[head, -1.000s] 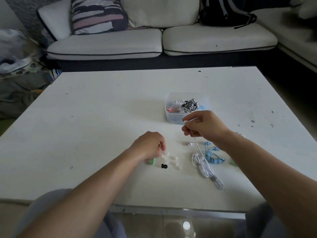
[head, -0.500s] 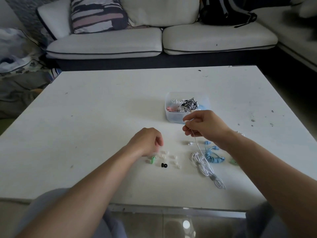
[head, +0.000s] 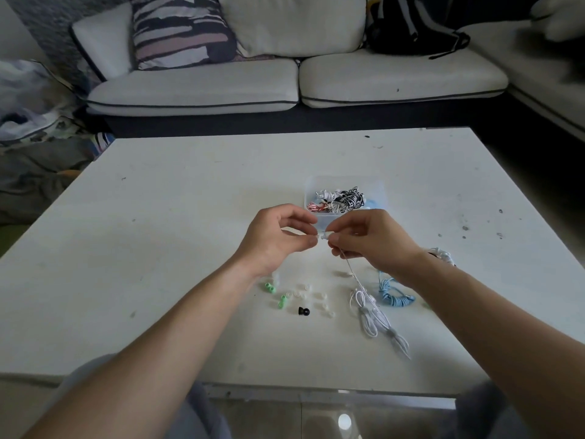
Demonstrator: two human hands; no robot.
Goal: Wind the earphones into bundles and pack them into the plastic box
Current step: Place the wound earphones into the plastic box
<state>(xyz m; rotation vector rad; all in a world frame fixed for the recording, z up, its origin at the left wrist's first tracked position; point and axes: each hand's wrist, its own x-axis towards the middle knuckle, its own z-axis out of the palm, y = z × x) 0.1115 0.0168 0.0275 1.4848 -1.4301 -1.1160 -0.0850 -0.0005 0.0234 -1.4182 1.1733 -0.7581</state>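
Observation:
My right hand [head: 370, 240] pinches the earbud end of the white earphones [head: 372, 315]; their cord hangs down to a loose pile on the table. My left hand [head: 278, 237] is raised beside it, fingertips pinching a small white ear tip against that earbud. Just behind both hands stands the clear plastic box [head: 378, 188], with black-and-white and red-and-white wound bundles inside. A wound blue earphone bundle [head: 395, 296] lies under my right wrist. Another white earphone [head: 441, 253] peeks out behind my right forearm.
Loose ear tips lie on the white table [head: 190, 217] near my left wrist: green ones [head: 270, 288], several white ones [head: 300, 294] and a black one [head: 304, 310]. A sofa with a striped cushion [head: 180, 30] and a black backpack [head: 408, 26] stands beyond the table.
My left hand rose from the ear tips on the table and came up to meet my right hand. My right hand stayed almost in place, still holding the white cord's end.

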